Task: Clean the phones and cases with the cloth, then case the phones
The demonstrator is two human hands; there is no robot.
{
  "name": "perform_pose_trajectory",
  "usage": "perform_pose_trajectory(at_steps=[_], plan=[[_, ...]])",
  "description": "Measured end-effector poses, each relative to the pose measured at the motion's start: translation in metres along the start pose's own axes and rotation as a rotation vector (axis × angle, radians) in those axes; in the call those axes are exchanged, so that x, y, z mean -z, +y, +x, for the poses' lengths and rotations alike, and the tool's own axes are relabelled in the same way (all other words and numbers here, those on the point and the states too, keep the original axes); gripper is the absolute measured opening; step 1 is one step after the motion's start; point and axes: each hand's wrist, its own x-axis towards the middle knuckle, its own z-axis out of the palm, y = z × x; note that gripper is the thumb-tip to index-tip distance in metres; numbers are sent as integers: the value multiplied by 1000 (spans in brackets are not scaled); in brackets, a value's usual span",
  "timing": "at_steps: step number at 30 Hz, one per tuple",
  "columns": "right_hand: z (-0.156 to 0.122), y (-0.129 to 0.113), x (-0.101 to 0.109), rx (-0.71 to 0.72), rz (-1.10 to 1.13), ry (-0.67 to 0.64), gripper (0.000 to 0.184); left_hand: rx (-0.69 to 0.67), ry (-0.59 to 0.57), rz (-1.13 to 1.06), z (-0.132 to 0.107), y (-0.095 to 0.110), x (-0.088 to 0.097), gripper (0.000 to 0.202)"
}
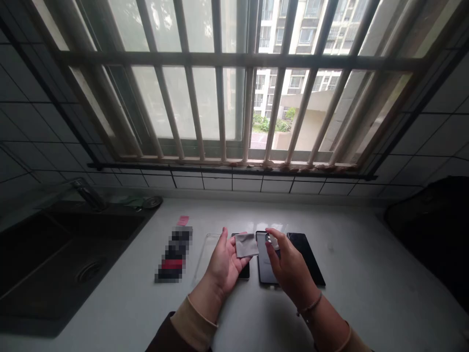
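Left hand (223,261) was held open, palm up, at lower centre of the frame, a grey microfibre cloth (245,245) lying unpinned across its fingers. Right hand (291,266) was curled over the camera bump (271,240) of a smartphone (264,264) on the white bench (348,274); whether it was grasped could not be told. The cloth could be dropped if the palm were tilted.

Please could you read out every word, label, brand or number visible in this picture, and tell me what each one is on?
Nothing can be read: the packet is pixelated, the pink slip above it is too small and blurred, and neither the clear phone case nor the black phone shows legible text.
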Motion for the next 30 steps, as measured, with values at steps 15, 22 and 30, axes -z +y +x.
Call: perform_pose_trajectory(at_steps=[15, 22, 30], plan=[[1, -1, 0, 49, 42, -186, 34, 4, 12, 30, -1, -1, -1, 58], [2, 10, -1, -22, 44, -17, 53, 17, 15, 41, 1, -1, 1, 52], [17, 67, 67, -400, -88, 352, 48, 13, 33, 76, 1, 0, 2, 44]])
